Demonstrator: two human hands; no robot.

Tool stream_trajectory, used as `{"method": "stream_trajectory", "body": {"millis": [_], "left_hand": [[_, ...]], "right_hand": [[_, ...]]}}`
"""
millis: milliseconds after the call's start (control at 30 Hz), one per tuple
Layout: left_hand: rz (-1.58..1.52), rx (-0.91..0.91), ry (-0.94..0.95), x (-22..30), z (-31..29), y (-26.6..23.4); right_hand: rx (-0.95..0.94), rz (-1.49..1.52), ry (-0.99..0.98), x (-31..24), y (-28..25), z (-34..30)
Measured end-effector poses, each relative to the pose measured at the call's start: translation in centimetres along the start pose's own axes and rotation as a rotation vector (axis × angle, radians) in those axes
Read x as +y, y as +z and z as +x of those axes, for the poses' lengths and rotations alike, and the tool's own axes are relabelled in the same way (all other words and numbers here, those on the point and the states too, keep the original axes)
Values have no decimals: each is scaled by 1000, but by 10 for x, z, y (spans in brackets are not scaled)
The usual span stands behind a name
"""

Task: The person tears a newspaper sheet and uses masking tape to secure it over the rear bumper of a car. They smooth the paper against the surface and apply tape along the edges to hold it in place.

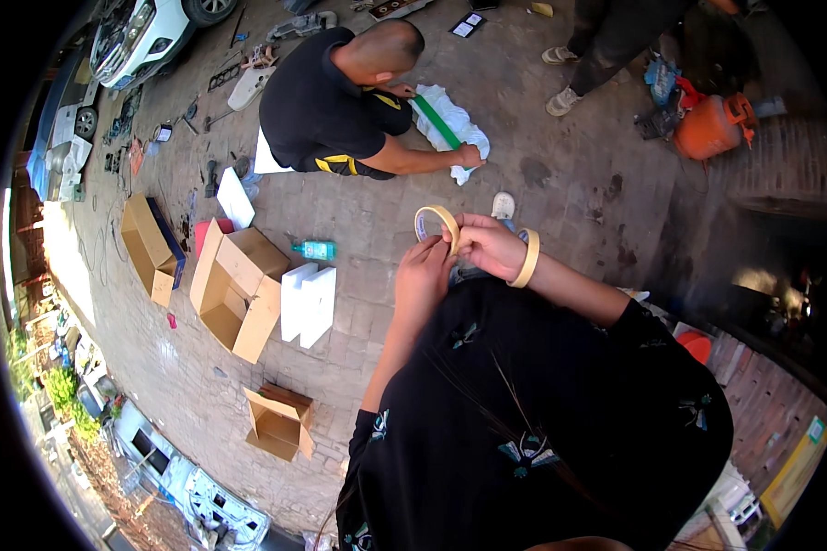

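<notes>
A roll of pale yellow tape (451,227) is held up in front of my body. My right hand (490,244) grips its near right side with thumb and fingers. My left hand (423,273) is closed, its fingertips pinched at the roll's lower edge, against the right fingers; the exact spot they pinch is too small to make out. A second tape roll (529,258) hangs around my right wrist like a bracelet.
Ahead, a crouching person (326,110) holds a long green strip (438,119) over white sheeting (464,124). Open cardboard boxes (239,289), white foam slabs (307,305) and a teal bottle (316,250) are left. An orange gas cylinder (705,129) stands far right, near another person's legs (606,46).
</notes>
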State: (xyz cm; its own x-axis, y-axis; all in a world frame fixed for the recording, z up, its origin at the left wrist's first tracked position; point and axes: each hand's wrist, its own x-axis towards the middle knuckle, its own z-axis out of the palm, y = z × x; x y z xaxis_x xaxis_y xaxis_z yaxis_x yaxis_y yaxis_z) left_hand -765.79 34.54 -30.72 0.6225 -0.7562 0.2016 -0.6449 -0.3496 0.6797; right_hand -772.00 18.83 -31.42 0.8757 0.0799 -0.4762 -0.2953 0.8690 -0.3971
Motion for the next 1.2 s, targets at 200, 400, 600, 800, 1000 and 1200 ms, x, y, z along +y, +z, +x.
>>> {"method": "stream_trajectory", "body": {"millis": [200, 400, 600, 800, 1000, 1200], "left_hand": [[-12, -67, 20, 3, 13, 8], [19, -191, -4, 5, 24, 13], [76, -240, 15, 8, 41, 18], [79, -243, 25, 10, 46, 21], [95, -270, -15, 6, 49, 23], [97, -261, -48, 10, 57, 25]], "right_hand": [[-22, 53, -11, -6, -16, -3], [-14, 72, -52, -6, -29, -3], [28, 127, -110, -11, -35, -1], [56, 115, -85, -19, -39, 1], [25, 94, -88, -24, -40, 5], [38, 95, -88, -35, -37, 6]]}}
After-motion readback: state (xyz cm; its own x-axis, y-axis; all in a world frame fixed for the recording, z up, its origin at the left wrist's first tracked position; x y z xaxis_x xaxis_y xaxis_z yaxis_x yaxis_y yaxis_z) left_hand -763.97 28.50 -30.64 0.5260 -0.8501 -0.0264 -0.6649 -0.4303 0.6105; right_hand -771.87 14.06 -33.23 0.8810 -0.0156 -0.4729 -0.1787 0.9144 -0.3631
